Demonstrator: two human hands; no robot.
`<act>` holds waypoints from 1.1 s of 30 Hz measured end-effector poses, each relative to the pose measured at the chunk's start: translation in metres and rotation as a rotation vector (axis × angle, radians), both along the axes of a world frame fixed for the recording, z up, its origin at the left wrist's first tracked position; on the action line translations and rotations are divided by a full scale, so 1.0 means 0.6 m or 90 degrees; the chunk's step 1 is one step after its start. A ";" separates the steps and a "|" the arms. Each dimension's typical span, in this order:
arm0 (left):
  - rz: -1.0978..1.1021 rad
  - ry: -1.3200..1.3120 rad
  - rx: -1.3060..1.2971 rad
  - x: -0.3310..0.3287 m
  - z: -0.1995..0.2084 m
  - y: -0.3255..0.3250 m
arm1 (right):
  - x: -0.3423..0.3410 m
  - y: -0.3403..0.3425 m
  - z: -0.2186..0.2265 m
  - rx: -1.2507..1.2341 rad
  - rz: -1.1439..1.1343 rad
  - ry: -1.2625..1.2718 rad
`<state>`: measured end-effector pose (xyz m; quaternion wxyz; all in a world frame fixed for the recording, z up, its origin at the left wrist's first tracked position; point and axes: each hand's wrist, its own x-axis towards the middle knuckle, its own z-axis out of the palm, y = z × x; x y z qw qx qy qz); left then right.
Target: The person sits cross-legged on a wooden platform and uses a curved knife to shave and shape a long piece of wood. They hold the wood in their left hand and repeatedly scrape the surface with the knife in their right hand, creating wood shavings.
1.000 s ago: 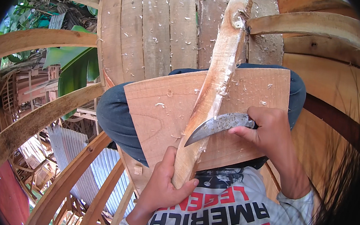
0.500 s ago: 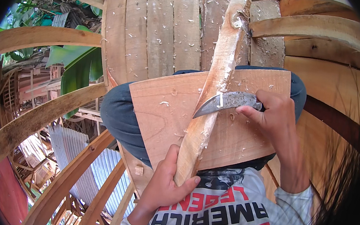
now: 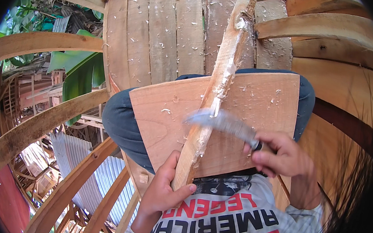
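Filling the upper middle of the frame, a curved wall of upright wooden planks is dotted with pale shavings, and bent wooden ribs sweep across the left side. Below it, at centre, a flat wooden board rests across the person's lap, also flecked with chips. Across the board runs a long wooden stick, leaning from the lower centre up to the top edge; much of its face looks freshly cut and pale, so the shaving seems well under way, though rough patches remain near the top. The left hand wraps its fingers around the stick's lower end. The right hand grips a curved knife, blurred, its blade against the stick. No containers show anywhere in the frame
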<state>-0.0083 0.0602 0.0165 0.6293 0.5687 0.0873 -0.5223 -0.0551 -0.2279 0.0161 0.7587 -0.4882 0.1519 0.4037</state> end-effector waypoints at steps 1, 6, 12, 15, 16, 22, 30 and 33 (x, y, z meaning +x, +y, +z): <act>-0.003 -0.004 0.009 -0.002 0.001 0.002 | 0.001 -0.002 -0.007 -0.021 -0.055 0.008; -0.017 -0.027 0.029 -0.002 0.000 -0.003 | 0.001 0.014 -0.002 -0.034 0.005 -0.068; -0.020 -0.012 0.058 -0.003 0.006 0.001 | 0.008 0.011 0.002 -0.034 -0.006 -0.024; 0.012 -0.007 0.043 -0.010 0.007 -0.007 | 0.004 0.018 0.009 -0.047 -0.061 0.061; 0.029 -0.008 0.033 -0.009 0.008 -0.011 | 0.004 0.023 0.007 -0.070 -0.024 0.009; 0.016 -0.024 0.033 -0.010 0.001 -0.006 | 0.003 0.022 -0.029 -0.305 -0.517 -0.143; 0.007 -0.035 0.061 -0.010 0.009 -0.017 | -0.013 0.041 -0.021 -0.171 -0.023 -0.243; -0.048 -0.095 0.113 -0.013 0.007 -0.016 | -0.024 0.052 -0.028 -0.199 -0.114 -0.214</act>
